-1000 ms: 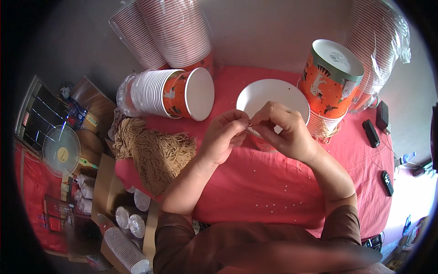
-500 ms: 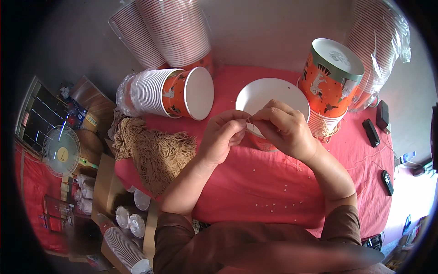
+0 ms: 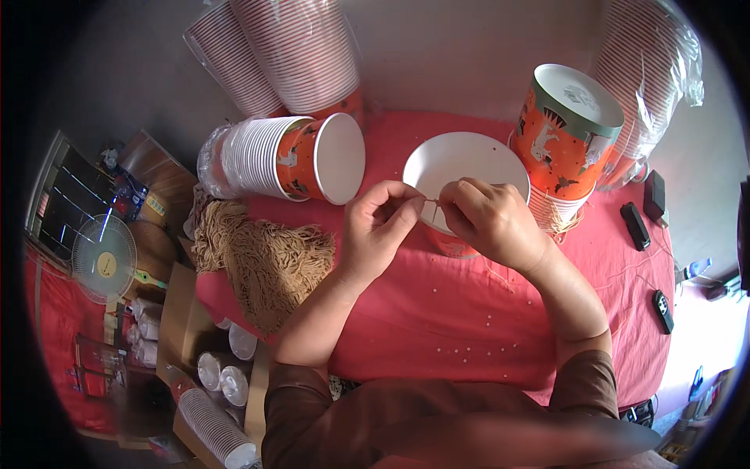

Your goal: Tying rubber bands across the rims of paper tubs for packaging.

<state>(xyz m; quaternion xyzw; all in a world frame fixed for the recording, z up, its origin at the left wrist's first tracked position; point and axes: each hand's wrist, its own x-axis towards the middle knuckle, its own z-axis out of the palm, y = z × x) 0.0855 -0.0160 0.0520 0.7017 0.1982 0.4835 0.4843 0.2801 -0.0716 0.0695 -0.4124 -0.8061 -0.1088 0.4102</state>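
My left hand pinches one side of a short piece of thin cord, its thumb and forefinger pressed together. On the other side, my right hand grips the cord with curled fingers, and a loose end hangs between the two hands. Both hands are just over the near rim of an upright white-lined paper bucket, whose orange outside shows below them. The bucket's inside holds nothing large that I can see. Left of my forearm, a thick bundle of tan cords drapes over the table edge.
A stack of paper buckets lies on its side at the left. An upside-down orange bucket tops a stack at the right. Small white discs dot the red cloth. Black devices sit along the right edge. An open carton stands lower left.
My hands have drawn slightly apart, so more of the cord shows between them. My right hand has shifted a little right and turned, its fingers curling further. The buckets stay put.
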